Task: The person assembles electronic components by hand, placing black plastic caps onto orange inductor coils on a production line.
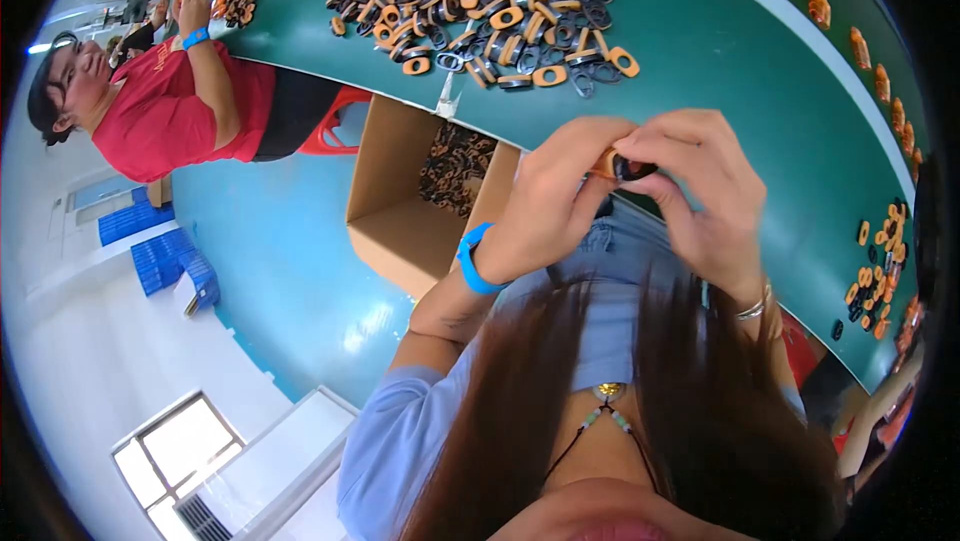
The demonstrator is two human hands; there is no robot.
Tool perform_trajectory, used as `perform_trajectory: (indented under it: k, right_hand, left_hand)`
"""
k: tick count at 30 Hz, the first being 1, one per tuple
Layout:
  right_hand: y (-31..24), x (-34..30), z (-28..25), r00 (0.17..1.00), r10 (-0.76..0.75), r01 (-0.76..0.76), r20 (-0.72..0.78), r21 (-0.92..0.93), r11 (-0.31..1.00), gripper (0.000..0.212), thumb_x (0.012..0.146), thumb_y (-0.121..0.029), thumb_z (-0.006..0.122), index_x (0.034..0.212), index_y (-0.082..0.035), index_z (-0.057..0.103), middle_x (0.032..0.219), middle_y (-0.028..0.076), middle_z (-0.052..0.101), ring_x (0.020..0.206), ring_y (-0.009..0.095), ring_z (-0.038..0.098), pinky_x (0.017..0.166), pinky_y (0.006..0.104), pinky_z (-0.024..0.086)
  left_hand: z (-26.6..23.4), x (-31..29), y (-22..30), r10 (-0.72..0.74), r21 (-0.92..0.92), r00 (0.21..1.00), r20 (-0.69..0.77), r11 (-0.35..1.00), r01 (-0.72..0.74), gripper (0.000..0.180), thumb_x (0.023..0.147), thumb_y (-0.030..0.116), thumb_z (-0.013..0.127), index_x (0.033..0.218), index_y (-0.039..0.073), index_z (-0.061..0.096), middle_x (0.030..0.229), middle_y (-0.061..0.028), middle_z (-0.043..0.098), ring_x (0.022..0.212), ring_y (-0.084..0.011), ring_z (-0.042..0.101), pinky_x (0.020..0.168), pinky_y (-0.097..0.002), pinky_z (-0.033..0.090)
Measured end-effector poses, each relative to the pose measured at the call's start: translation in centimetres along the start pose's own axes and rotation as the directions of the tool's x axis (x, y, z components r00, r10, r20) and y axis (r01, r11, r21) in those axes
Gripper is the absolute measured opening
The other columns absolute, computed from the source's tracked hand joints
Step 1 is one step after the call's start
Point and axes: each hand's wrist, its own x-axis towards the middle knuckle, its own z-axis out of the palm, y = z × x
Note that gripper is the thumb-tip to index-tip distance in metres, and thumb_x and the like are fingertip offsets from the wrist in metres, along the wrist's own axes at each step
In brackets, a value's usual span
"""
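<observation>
Small orange-and-black oval plastic ring point(622, 166) sits pinched between your left hand point(548, 203) at nine o'clock and right hand point(700, 191) at three, both closed on it, above the green table point(720, 61).

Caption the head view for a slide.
Left hand and right hand press an orange and black ring piece together above a green table.

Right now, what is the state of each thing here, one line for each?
left hand: closed, pinching the orange ring
right hand: closed, pinching the black ring
orange ring: held, pressed against the black ring
black ring: held between fingertips
pile of rings: loose, heaped on the green table
cardboard box: open, partly filled
</observation>
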Motion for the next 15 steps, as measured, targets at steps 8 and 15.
perform_trajectory:
  k: [8,15]
  right_hand:
    - [0.8,0.2,-0.9,0.998,0.037,-0.039,0.046,0.050,0.998,0.032,0.064,0.004,0.073,0.095,-0.002,0.066,0.091,0.011,0.062,0.080,0.026,0.060,0.067,0.0326,0.049]
    - [1.2,0.1,-1.7,0.997,0.041,-0.045,0.068,0.057,0.997,0.029,0.065,-0.001,0.076,0.093,-0.002,0.068,0.092,0.011,0.064,0.081,0.023,0.061,0.067,0.0313,0.050]
  left_hand:
    - [-0.3,0.6,-0.2,0.025,0.038,0.994,0.102,0.999,-0.029,0.040,0.073,-0.010,0.059,0.112,-0.002,0.055,0.098,-0.0162,0.060,0.087,-0.0346,0.059,0.074,-0.0369,0.048]
    - [-0.1,0.7,0.2,-0.109,0.050,0.981,0.161,0.994,0.102,0.037,0.077,-0.004,0.065,0.113,-0.002,0.057,0.094,-0.0154,0.062,0.074,-0.0259,0.062,0.067,-0.0320,0.050]
